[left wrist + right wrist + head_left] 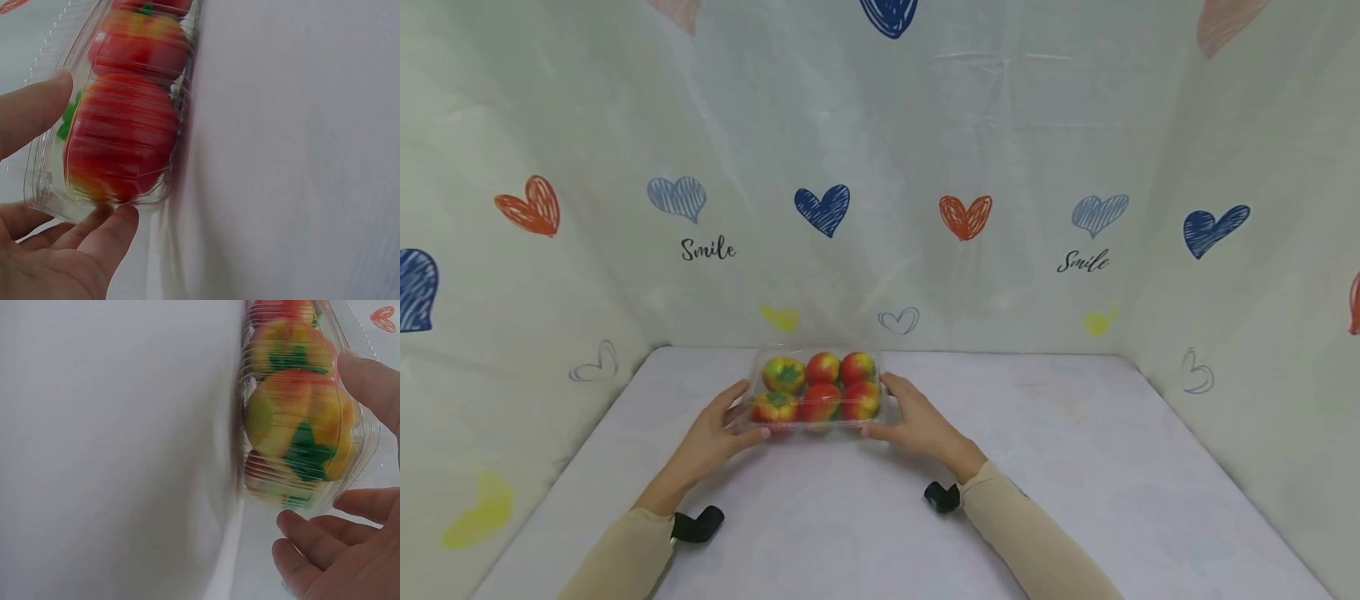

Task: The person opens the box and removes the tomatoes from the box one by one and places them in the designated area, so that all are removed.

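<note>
A clear plastic clamshell box (817, 390) lies on the white table, holding several red-and-yellow fruits (822, 367) with green tops. My left hand (749, 412) grips its left end, thumb on the lid and fingers along the front lower edge. My right hand (883, 408) grips the right end the same way. In the left wrist view the box (49, 182) shows a red fruit (122, 137) pinched between thumb (31, 106) and fingers (106, 232). In the blurred right wrist view the box (364, 456) and a yellow-green fruit (294, 419) sit between thumb (375, 378) and fingers (306, 545).
The table (1075, 467) is covered with a pale cloth and closed in on the left, back and right by a curtain (970, 217) printed with hearts and the word Smile. Black wrist mounts (697, 525) (942, 497) sit on both beige sleeves.
</note>
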A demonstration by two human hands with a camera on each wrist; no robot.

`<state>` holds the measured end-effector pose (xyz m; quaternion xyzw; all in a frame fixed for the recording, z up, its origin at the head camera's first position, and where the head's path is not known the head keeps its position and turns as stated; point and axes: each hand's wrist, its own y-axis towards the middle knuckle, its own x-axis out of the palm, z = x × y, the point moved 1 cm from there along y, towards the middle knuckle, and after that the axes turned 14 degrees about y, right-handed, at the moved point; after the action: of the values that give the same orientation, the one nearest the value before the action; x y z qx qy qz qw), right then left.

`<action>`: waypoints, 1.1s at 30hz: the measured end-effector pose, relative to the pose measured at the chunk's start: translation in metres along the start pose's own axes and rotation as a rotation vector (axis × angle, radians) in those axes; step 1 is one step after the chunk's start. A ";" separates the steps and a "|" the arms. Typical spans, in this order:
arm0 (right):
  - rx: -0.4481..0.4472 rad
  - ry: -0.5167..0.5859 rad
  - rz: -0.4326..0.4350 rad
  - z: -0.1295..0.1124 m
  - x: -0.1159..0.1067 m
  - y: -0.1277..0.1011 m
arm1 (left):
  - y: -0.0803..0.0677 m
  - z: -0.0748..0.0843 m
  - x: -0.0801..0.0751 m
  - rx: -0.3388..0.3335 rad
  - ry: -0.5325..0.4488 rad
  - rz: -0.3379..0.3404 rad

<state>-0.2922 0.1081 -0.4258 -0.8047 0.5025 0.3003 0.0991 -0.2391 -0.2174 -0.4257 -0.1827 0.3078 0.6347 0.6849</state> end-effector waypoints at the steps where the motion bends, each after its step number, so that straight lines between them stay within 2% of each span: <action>1: 0.002 -0.001 0.001 0.000 -0.001 -0.001 | 0.001 0.000 0.001 -0.007 -0.001 -0.002; 7: 0.033 0.005 0.016 0.003 -0.009 -0.009 | 0.007 0.005 0.012 -0.031 -0.029 -0.008; 13: 0.060 0.013 0.031 0.009 -0.015 -0.016 | 0.010 0.008 0.022 -0.012 -0.058 -0.019; 22: 0.075 0.026 0.059 0.014 -0.023 -0.021 | 0.012 0.017 0.027 0.028 -0.102 -0.037; 33: 0.068 0.022 0.071 0.021 -0.033 -0.029 | 0.017 0.021 0.040 0.021 -0.094 -0.034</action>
<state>-0.2857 0.1557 -0.4276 -0.7856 0.5419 0.2775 0.1103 -0.2519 -0.1713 -0.4338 -0.1507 0.2787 0.6277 0.7111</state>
